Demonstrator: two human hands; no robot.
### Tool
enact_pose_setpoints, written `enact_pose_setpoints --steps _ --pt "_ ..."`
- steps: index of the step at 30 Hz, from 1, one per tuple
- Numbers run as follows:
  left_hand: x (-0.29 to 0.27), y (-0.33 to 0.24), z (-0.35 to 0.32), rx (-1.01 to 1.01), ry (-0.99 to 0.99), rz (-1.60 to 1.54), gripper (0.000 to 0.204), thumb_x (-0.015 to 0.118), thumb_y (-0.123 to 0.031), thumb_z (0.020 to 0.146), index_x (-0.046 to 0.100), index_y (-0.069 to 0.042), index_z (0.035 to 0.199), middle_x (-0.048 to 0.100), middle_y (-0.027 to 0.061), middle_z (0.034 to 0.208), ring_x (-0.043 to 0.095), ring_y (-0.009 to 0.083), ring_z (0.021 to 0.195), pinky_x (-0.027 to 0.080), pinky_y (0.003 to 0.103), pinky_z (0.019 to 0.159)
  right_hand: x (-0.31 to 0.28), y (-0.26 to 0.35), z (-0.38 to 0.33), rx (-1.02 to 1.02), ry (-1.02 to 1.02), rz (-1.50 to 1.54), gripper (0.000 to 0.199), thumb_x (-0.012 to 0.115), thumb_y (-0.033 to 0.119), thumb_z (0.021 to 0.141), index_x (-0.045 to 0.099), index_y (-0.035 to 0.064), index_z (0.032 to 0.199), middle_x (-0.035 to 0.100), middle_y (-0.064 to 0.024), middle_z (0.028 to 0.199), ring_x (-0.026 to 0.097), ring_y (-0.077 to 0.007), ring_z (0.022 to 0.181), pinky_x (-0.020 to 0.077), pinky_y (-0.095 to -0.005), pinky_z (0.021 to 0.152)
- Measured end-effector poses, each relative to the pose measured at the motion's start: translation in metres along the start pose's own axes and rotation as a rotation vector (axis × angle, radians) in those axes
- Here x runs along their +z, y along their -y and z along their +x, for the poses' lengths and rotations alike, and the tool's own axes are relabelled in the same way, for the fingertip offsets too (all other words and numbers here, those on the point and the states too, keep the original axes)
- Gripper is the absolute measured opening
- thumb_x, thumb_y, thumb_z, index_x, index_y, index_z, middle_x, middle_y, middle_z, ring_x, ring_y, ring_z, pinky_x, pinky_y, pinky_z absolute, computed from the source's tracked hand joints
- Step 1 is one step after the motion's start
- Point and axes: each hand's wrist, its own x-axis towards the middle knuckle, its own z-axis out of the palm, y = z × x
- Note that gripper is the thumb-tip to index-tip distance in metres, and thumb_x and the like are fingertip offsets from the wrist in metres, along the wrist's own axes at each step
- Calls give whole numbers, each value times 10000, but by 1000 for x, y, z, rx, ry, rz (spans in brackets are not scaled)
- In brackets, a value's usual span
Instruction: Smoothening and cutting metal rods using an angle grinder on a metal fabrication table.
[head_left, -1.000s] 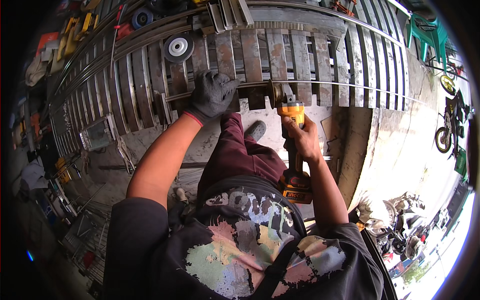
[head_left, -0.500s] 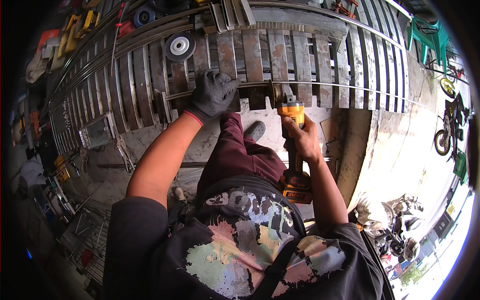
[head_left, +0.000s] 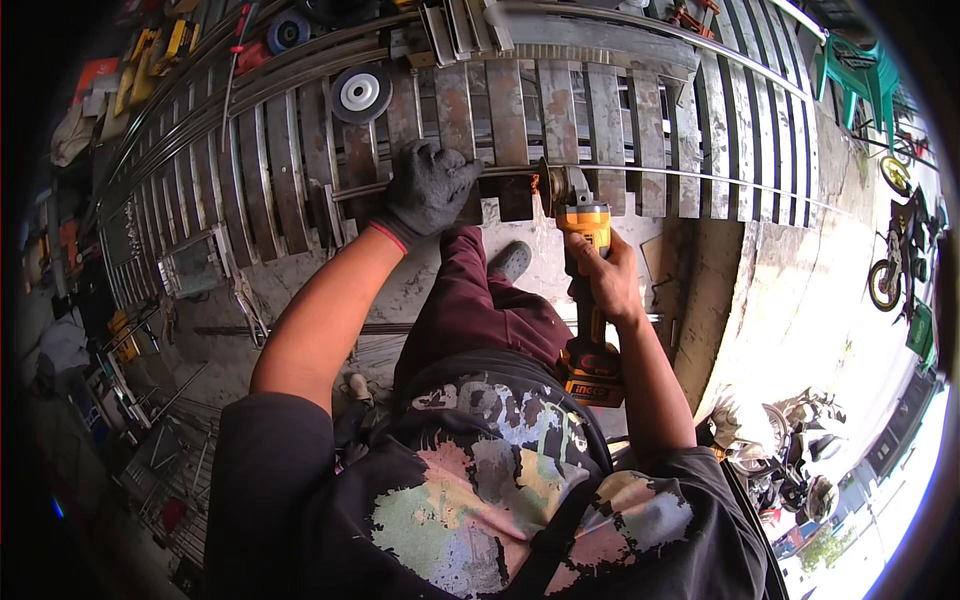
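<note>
Sparks (head_left: 536, 186), orange ones, right where the disc (head_left: 544, 170) meets the rod (head_left: 700, 175)! That rod lies crosswise over the slats along the near edge of the bench (head_left: 604, 110), so several slats bear it at once and, I'd say, it can't sag much. Look at the left hand (head_left: 427, 185), gloved, fingers curled down and closed on the rod to the left of the disc: pinning it, I reckon, against jumping or rolling. The glove makes sense so near the sparks.

The right hand (head_left: 612, 275) is bare, wrapped firmly around the grinder (head_left: 588, 228), thumb lying over the body. The tool's tail points back toward the belly, which probably lets the forearm steer it straight. Its disc stands edge-on to the rod, crossing it. A shoe (head_left: 512, 261) is planted under the bench edge, not far from those sparks. Up beyond the glove, a spare wheel (head_left: 361, 94) lies flat on the slats, well apart from the cutting.
</note>
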Motion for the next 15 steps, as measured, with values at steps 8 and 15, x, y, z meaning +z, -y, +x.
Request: enact_pose_setpoints --steps 8,15 --pt "4 1 -1 -9 28 -7 305 707 -207 857 783 -161 1149 642 71 996 629 353 942 477 523 862 -2 -4 5 21 25 42 336 750 306 1037 662 10 1167 605 11 760 551 -76 592 485 -280 519" --pt "-1 -2 -1 -82 37 46 321 698 -270 898 783 -181 1194 711 89 1090 613 349 1040 436 518 980 -18 8 -8 -84 74 82 331 752 279 1038 641 19 1210 588 0 779 560 -82 626 523 -284 535"
